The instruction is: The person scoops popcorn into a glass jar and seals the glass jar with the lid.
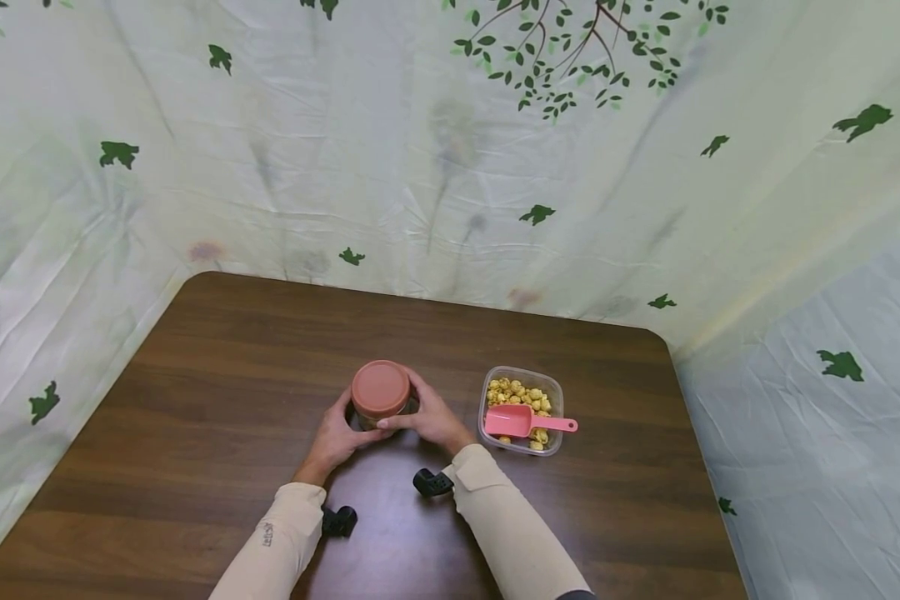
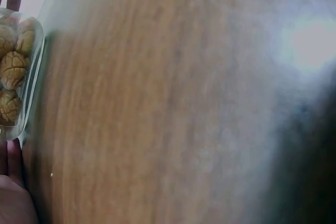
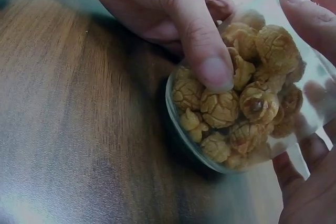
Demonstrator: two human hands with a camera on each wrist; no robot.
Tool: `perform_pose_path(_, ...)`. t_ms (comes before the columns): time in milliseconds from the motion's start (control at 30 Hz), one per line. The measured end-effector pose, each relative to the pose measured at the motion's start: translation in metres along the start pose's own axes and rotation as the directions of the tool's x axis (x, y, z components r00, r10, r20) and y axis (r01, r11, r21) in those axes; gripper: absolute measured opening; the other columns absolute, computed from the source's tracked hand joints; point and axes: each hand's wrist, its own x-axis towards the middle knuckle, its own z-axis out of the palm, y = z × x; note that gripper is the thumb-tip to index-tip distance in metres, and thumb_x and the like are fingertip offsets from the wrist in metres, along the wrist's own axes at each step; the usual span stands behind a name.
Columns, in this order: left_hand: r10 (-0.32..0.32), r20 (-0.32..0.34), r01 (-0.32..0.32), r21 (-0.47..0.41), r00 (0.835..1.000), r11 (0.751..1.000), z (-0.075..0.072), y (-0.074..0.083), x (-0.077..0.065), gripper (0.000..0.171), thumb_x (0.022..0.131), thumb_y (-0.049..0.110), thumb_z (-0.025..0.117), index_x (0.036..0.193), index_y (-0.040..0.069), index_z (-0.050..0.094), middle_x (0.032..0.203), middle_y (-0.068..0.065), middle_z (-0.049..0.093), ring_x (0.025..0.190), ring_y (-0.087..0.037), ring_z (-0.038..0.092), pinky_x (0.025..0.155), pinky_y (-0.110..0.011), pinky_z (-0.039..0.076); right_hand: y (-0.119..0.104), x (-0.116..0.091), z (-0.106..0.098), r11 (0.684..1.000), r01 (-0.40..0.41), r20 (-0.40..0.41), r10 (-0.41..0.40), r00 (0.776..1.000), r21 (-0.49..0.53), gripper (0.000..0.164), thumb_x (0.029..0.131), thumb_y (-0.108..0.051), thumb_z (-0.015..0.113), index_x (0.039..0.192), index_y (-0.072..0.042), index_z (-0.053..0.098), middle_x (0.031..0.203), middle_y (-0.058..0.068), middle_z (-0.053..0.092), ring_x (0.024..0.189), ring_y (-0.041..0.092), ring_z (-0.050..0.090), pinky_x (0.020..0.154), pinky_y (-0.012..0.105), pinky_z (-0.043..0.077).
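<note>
A clear round jar with a reddish-pink lid is held between both hands over the middle of the table. My left hand grips its left side, and my right hand wraps round the right side. Both thumbs lie along the front of the jar. Through the clear wall, golden-brown caramel popcorn shows inside. In the left wrist view only part of the jar appears, at the left edge. Its base is close over the wood, with a dark shadow beside it in the right wrist view.
To the right of the hands stands a clear square tub of caramel popcorn. A pink scoop lies across it, its handle reaching past the right rim. Beyond the brown wooden table hangs a leaf-printed cloth.
</note>
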Motion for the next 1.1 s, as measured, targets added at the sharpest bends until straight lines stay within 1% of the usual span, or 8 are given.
perform_pose_path(300,-0.024,0.002,0.024,0.038,1.000,0.999,0.002,-0.002,0.001,0.100,0.067,0.026,0.090,0.147,0.002,0.034,0.142,-0.023,0.045,0.134,-0.036,0.037,0.111,-0.054,0.024,0.000,-0.002,-0.008,0.999,0.001,0.012,-0.001,1.000,0.038,0.102,0.070,-0.001,0.085,0.152,-0.014,0.025,0.147,0.007,0.043,0.136,0.020,0.037,0.115,0.045,0.020)
perform_pose_path(500,-0.020,0.003,0.020,0.019,1.000,1.000,0.001,0.000,0.000,0.098,0.067,0.022,0.090,0.145,0.002,0.036,0.143,-0.022,0.045,0.134,-0.035,0.037,0.112,-0.055,0.023,-0.010,-0.001,-0.011,0.998,0.058,0.033,-0.059,0.998,0.028,0.104,0.069,0.000,0.085,0.153,-0.016,0.025,0.149,0.003,0.041,0.135,0.018,0.038,0.114,0.047,0.022)
perform_pose_path(633,-0.039,0.004,0.039,0.014,0.999,0.999,0.001,-0.002,0.000,0.096,0.067,0.018,0.089,0.145,0.004,0.036,0.144,-0.021,0.044,0.135,-0.033,0.036,0.113,-0.053,0.022,-0.027,-0.002,-0.012,0.995,0.087,0.081,-0.090,0.993,0.039,0.104,0.068,0.004,0.083,0.152,-0.008,0.023,0.151,0.007,0.038,0.137,0.021,0.036,0.114,0.050,0.021)
perform_pose_path(733,-0.043,0.002,0.043,-0.001,0.999,0.999,0.002,-0.003,0.000,0.095,0.067,0.015,0.089,0.145,0.004,0.036,0.144,-0.021,0.044,0.135,-0.035,0.036,0.112,-0.054,0.022,-0.038,-0.003,-0.014,0.994,0.105,0.117,-0.109,0.987,0.040,0.102,0.069,0.008,0.081,0.151,-0.001,0.022,0.151,0.014,0.037,0.137,0.025,0.036,0.114,0.048,0.021)
perform_pose_path(767,-0.041,0.001,0.041,-0.007,0.999,0.999,0.002,-0.003,0.000,0.095,0.067,0.014,0.089,0.145,0.004,0.036,0.144,-0.022,0.044,0.135,-0.035,0.036,0.112,-0.054,0.022,-0.039,-0.002,-0.014,0.993,0.111,0.124,-0.114,0.986,0.034,0.101,0.069,0.008,0.081,0.151,0.000,0.023,0.150,0.015,0.038,0.136,0.024,0.037,0.114,0.046,0.022)
perform_pose_path(900,-0.030,-0.001,0.030,-0.012,1.000,0.999,0.002,-0.004,0.000,0.094,0.066,0.016,0.090,0.145,0.005,0.038,0.143,-0.020,0.045,0.134,-0.034,0.037,0.112,-0.054,0.023,-0.030,0.004,-0.013,0.994,0.109,0.119,-0.109,0.987,0.013,0.096,0.070,0.007,0.081,0.150,-0.004,0.028,0.146,0.013,0.044,0.133,0.021,0.040,0.113,0.041,0.024)
perform_pose_path(1033,-0.009,-0.002,0.009,-0.012,1.000,1.000,0.002,-0.004,0.001,0.096,0.066,0.020,0.090,0.145,0.005,0.038,0.143,-0.019,0.045,0.134,-0.033,0.037,0.111,-0.055,0.023,-0.017,0.009,-0.011,0.995,0.096,0.073,-0.096,0.993,0.003,0.094,0.069,0.004,0.083,0.148,-0.009,0.034,0.140,0.008,0.050,0.130,0.019,0.044,0.112,0.042,0.026)
perform_pose_path(1100,-0.002,-0.005,0.002,-0.012,1.000,1.000,0.002,-0.004,0.001,0.097,0.066,0.020,0.090,0.145,0.005,0.038,0.143,-0.020,0.045,0.134,-0.034,0.037,0.111,-0.056,0.023,-0.014,0.008,-0.009,0.996,0.092,0.036,-0.091,0.995,-0.008,0.092,0.069,0.001,0.084,0.147,-0.010,0.037,0.138,0.005,0.053,0.127,0.018,0.046,0.111,0.044,0.028)
